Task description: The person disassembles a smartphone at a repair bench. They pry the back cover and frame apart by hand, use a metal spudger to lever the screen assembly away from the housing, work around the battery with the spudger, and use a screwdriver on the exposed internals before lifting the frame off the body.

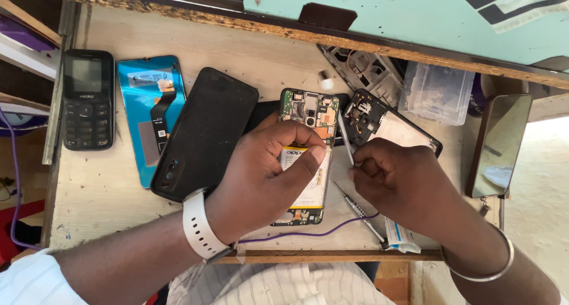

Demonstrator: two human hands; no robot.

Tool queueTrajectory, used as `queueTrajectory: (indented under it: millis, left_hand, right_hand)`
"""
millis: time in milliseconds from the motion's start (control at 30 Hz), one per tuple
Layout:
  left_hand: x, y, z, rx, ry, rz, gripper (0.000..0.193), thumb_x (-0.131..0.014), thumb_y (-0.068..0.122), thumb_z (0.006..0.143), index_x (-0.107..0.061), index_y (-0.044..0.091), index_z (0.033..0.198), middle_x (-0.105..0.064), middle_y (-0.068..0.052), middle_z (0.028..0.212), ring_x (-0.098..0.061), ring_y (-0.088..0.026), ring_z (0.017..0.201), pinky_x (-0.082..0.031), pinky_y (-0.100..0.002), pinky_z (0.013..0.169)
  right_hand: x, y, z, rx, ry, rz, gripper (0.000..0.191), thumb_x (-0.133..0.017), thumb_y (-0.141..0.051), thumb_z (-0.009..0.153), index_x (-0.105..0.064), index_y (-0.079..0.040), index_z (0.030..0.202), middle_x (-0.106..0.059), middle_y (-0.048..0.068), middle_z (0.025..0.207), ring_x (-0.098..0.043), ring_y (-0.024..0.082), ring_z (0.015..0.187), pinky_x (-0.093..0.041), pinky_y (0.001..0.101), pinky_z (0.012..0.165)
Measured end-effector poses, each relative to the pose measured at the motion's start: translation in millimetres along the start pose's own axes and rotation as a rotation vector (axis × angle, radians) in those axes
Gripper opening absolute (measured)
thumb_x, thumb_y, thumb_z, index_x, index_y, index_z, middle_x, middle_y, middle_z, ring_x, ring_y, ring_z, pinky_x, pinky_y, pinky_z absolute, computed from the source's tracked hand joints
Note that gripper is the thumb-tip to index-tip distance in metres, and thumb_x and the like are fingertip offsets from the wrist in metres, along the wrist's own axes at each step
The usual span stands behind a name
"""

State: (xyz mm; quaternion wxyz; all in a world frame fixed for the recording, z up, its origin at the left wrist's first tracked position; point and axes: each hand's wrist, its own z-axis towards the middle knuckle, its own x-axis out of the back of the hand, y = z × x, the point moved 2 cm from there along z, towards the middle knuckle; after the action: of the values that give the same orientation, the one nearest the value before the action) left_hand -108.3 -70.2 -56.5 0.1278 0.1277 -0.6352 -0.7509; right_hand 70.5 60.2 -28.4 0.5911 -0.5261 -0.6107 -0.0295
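— What do your hands do now?

— My left hand holds the opened phone flat on the table. My fingers are closed around its edges, and my thumb presses on the yellow-white battery. The phone lies in the middle of the table, with its circuit board pointing away from me.

— And the right one?

— My right hand is clenched on a thin metal tool. Its tip stands just beside the right edge of the phone, near the board.

— How do you do this well?

— I think I must keep the phone steady with the thumb and bring the tip in slowly, at a low angle. The battery is soft, so the tip should not stab it, and the board has small parts. A screwdriver lies near my right wrist, over a purple cable.

— What else is around?

— A black phone cover is beside my left hand. Further left are a blue back panel and a keypad phone.
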Motion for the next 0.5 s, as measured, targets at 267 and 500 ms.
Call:
queueTrajectory:
  millis: [267, 500]
  left_hand:
    - [-2, 0, 1, 0.032, -0.02, 0.033, 0.008, -0.071, 0.01, 0.093, -0.072, 0.003, 0.095, -0.067, -0.009, 0.103, -0.066, -0.015, 0.093, -0.054, -0.029, 0.084]
    - [-6, -3, -2, 0.083, -0.043, 0.077, 0.007, -0.073, 0.011, 0.089, -0.073, 0.004, 0.091, -0.07, -0.009, 0.098, -0.066, -0.015, 0.094, -0.053, -0.03, 0.084]
  right_hand:
    - [3, -27, -11, 0.643, 0.433, -0.338, 0.022, -0.088, -0.009, 0.081, -0.071, -0.004, 0.094, -0.071, 0.011, 0.085, -0.069, 0.022, 0.07, -0.053, 0.0317, 0.059]
    - [4, -39, -21, 1.025, 0.538, -0.419, 0.028, -0.091, -0.003, 0.075, -0.071, 0.0, 0.094, -0.069, 0.012, 0.087, -0.07, 0.024, 0.075, -0.055, 0.033, 0.06]
